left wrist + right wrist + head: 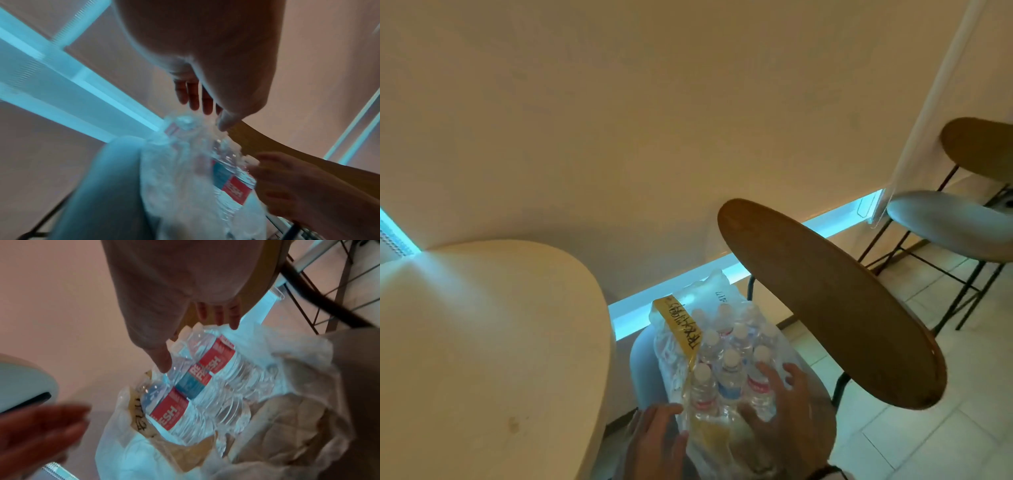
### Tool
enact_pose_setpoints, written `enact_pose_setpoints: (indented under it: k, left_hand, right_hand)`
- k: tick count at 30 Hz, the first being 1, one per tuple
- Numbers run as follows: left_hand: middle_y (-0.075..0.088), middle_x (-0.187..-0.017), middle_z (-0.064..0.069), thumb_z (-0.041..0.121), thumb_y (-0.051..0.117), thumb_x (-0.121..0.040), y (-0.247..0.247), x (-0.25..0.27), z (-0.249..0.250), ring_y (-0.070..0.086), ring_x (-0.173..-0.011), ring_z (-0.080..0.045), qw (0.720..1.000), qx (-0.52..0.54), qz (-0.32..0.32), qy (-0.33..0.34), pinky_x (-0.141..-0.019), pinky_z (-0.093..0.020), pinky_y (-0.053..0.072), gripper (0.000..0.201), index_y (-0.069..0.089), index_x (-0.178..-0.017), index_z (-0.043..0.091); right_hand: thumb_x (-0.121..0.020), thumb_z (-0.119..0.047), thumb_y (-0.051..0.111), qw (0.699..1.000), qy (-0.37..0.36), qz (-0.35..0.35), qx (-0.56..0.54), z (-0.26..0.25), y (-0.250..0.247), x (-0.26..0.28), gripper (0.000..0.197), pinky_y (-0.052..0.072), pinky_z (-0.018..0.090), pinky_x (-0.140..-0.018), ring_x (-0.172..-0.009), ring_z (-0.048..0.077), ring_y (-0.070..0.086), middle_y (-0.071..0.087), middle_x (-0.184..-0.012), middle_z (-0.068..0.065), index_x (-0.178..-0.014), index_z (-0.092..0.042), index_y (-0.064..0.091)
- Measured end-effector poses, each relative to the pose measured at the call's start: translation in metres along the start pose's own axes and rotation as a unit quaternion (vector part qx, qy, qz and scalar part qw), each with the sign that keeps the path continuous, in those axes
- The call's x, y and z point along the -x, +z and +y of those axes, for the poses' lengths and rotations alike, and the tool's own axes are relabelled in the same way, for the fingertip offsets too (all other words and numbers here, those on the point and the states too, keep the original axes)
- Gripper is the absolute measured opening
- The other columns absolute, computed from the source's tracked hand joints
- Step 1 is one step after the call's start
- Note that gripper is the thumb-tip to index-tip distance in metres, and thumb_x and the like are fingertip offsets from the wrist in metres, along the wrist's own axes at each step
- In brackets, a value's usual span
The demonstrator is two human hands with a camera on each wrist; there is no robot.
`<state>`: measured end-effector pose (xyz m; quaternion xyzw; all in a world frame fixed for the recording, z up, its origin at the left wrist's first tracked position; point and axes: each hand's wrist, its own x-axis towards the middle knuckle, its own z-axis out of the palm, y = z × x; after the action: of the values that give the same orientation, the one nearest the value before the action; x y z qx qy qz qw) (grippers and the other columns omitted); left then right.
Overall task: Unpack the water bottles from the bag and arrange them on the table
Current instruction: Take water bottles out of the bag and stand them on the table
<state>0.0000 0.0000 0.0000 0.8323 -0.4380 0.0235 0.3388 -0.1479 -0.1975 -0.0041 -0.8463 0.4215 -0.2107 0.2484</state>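
Note:
Several clear water bottles (729,370) with white caps and red-and-blue labels stand packed in a thin clear plastic bag (671,373) on a chair seat (643,363). A yellow strip (681,325) with black writing runs over the bag. My left hand (661,428) is at the bag's near left side with straight fingers, holding nothing. My right hand (780,394) lies with spread fingers against the near right bottles. In the right wrist view its thumb (160,360) touches a bottle (205,378). In the left wrist view the left fingers (193,99) hover over the bag's top (180,123).
A white round table (482,342) stands to the left of the chair. The chair's brown wooden backrest (825,301) rises close on the right of the bag. A second chair (955,226) stands at the far right on the tiled floor (928,428).

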Motion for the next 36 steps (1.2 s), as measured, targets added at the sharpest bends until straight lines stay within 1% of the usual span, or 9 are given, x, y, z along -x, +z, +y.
enact_pose_setpoints:
  k: [7, 10, 13, 17, 25, 28, 31, 33, 36]
  left_hand:
    - [0.055, -0.128, 0.005, 0.049, 0.068, -0.082, 0.041, -0.068, 0.059, 0.049, -0.116, -0.016, 0.979, -0.154, -0.125, -0.041, -0.102, -0.032, 0.042, 0.054, 0.053, -0.130, 0.032]
    - [0.062, -0.113, 0.000, 0.057, 0.078, -0.066, 0.047, -0.080, 0.056, 0.057, -0.102, -0.021, 0.964, -0.208, -0.163, -0.034, -0.091, -0.036, 0.050, 0.057, 0.067, -0.112, 0.026]
    - [0.054, -0.122, 0.002, 0.059, 0.070, -0.072, 0.050, -0.084, 0.051, 0.048, -0.110, -0.021, 0.959, -0.234, -0.161, -0.016, -0.098, -0.036, 0.042, 0.055, 0.060, -0.117, 0.030]
    - [0.067, -0.102, 0.004, 0.061, 0.085, -0.040, 0.047, -0.079, 0.054, 0.063, -0.097, -0.022, 0.952, -0.236, -0.193, -0.008, -0.084, -0.037, 0.054, 0.067, 0.071, -0.098, 0.029]
    - [0.078, -0.106, -0.002, 0.061, 0.088, -0.045, 0.039, -0.064, 0.057, 0.072, -0.102, -0.031, 0.965, -0.231, -0.117, 0.047, -0.108, -0.053, 0.035, 0.079, 0.075, -0.111, 0.019]
    - [0.079, -0.101, 0.001, 0.061, 0.073, -0.069, 0.027, -0.059, 0.065, 0.069, -0.106, -0.030, 0.974, -0.212, -0.047, 0.058, -0.111, -0.054, 0.016, 0.057, 0.070, -0.110, 0.022]
    - [0.077, -0.102, -0.002, 0.054, 0.072, -0.074, 0.016, -0.047, 0.081, 0.064, -0.109, -0.023, 0.992, -0.115, 0.021, 0.039, -0.120, -0.050, 0.022, 0.053, 0.053, -0.114, 0.025]
    - [0.076, -0.105, 0.000, 0.052, 0.083, -0.066, 0.001, -0.038, 0.098, 0.073, -0.098, -0.017, 0.999, -0.012, 0.026, 0.024, -0.110, -0.029, 0.042, 0.065, 0.050, -0.118, 0.030]
    - [0.078, -0.097, 0.009, 0.042, 0.089, -0.060, -0.033, -0.029, 0.131, 0.076, -0.079, -0.007, 0.993, 0.017, 0.114, 0.014, -0.069, -0.020, 0.062, 0.064, 0.057, -0.115, 0.036]
  right_hand:
    - [-0.067, -0.085, 0.056, 0.999, -0.023, -0.009, 0.020, -0.015, 0.040, -0.023, 0.085, 0.044, 0.055, -0.104, -0.123, 0.036, 0.049, 0.054, -0.138, 0.012, -0.134, -0.034, 0.050]
    - [-0.050, -0.078, 0.075, 0.999, 0.027, 0.001, -0.019, -0.010, 0.055, -0.030, 0.094, 0.049, 0.049, -0.096, -0.122, 0.039, 0.044, 0.048, -0.138, 0.025, -0.129, -0.031, 0.055]
    - [-0.052, -0.068, 0.077, 0.995, -0.016, 0.069, -0.071, -0.015, 0.049, -0.034, 0.071, 0.047, 0.046, -0.097, -0.119, 0.031, 0.042, 0.054, -0.128, 0.014, -0.113, -0.035, 0.061]
    - [-0.050, -0.063, 0.079, 0.993, -0.043, 0.051, -0.093, -0.006, 0.050, -0.033, 0.057, 0.041, 0.038, -0.098, -0.107, 0.031, 0.053, 0.064, -0.105, -0.001, -0.097, -0.034, 0.064]
    - [-0.039, -0.068, 0.078, 0.994, -0.022, 0.028, -0.103, 0.019, 0.045, -0.019, 0.079, 0.051, 0.046, -0.085, -0.113, 0.033, 0.044, 0.051, -0.120, 0.015, -0.107, -0.034, 0.053]
    - [-0.042, -0.066, 0.079, 0.994, -0.012, 0.024, -0.110, 0.021, 0.023, -0.015, 0.077, 0.054, 0.051, -0.081, -0.105, 0.037, 0.052, 0.058, -0.111, 0.018, -0.105, -0.031, 0.052]
    - [-0.057, -0.074, 0.071, 0.992, -0.043, 0.087, -0.076, 0.022, -0.013, -0.024, 0.072, 0.053, 0.048, -0.074, -0.086, 0.043, 0.065, 0.067, -0.092, 0.025, -0.108, -0.024, 0.062]
    - [-0.064, -0.063, 0.079, 0.981, -0.094, 0.157, -0.067, 0.007, -0.047, -0.029, 0.065, 0.057, 0.052, -0.061, -0.083, 0.033, 0.065, 0.068, -0.084, 0.021, -0.118, -0.030, 0.061]
    - [-0.029, -0.039, 0.098, 0.983, -0.133, 0.089, -0.095, -0.035, -0.101, -0.020, 0.079, 0.054, 0.056, -0.076, -0.105, 0.009, 0.038, 0.059, -0.107, 0.011, -0.099, -0.016, 0.068]
